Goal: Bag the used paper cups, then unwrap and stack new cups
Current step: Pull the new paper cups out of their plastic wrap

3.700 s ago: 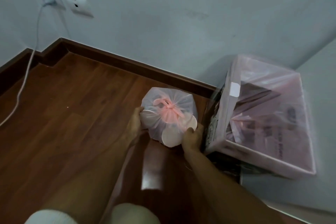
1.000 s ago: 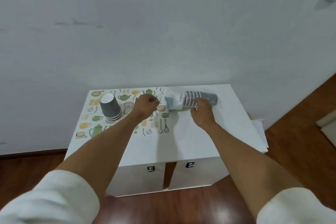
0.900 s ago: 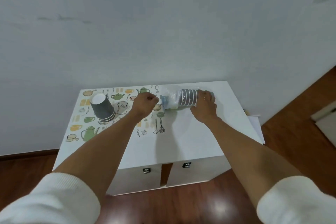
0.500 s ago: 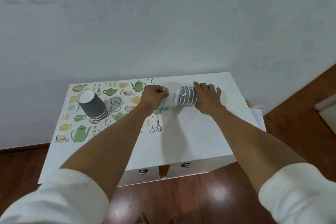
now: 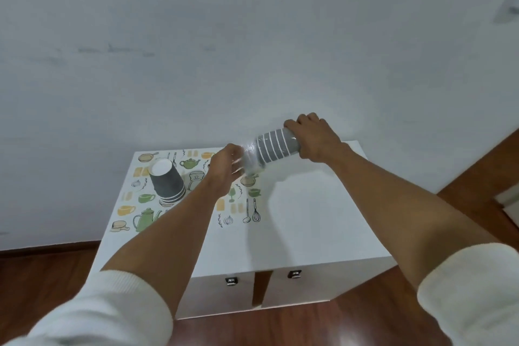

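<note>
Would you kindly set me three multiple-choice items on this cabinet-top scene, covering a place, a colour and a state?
1. Where does the upside-down stack of grey paper cups stand?
A. on the patterned mat
B. on the floor
C. in a drawer

2. What colour is the cabinet top?
A. black
B. white
C. red

3. How is the plastic-wrapped sleeve of grey cups held?
A. lying on the cabinet
B. lifted in both hands
C. left hand alone

Answers: 1 A, kitchenware prints surround it. 2 B, its bare part is white. 3 B, the right hand grips the base and the left hand grips the wrap.
</note>
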Demonstrator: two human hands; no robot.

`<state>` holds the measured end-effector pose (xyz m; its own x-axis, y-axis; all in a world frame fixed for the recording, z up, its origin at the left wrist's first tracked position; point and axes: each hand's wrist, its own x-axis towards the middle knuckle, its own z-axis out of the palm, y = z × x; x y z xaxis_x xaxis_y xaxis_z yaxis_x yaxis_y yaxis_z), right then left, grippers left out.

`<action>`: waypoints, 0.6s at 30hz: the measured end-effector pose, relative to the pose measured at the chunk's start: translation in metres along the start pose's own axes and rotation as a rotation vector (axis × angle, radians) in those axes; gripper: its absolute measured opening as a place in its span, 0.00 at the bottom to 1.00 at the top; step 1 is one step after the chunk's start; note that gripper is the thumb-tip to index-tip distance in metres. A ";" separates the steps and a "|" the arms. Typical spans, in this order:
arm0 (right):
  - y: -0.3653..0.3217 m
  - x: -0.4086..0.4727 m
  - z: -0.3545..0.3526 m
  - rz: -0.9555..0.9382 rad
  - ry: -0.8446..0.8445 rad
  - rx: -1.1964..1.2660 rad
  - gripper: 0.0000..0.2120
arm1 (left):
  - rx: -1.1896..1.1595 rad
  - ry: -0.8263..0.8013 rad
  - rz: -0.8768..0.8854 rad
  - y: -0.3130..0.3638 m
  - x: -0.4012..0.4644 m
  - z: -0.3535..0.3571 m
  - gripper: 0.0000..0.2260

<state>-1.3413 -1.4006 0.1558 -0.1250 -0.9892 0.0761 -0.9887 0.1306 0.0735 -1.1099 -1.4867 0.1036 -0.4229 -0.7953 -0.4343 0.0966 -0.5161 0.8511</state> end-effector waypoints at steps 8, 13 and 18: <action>-0.015 0.023 -0.055 -0.117 0.039 -0.104 0.32 | -0.073 -0.004 0.077 0.030 -0.013 -0.004 0.04; -0.022 0.022 -0.062 -0.090 0.109 -0.243 0.30 | -0.123 -0.034 0.106 0.042 -0.014 -0.017 0.05; -0.028 0.017 -0.060 -0.034 0.133 -0.345 0.28 | -0.100 -0.061 0.088 0.042 -0.019 -0.022 0.06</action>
<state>-1.3110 -1.4172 0.2145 -0.0584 -0.9791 0.1948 -0.9031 0.1350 0.4077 -1.0782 -1.5002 0.1412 -0.4628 -0.8196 -0.3377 0.2242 -0.4767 0.8500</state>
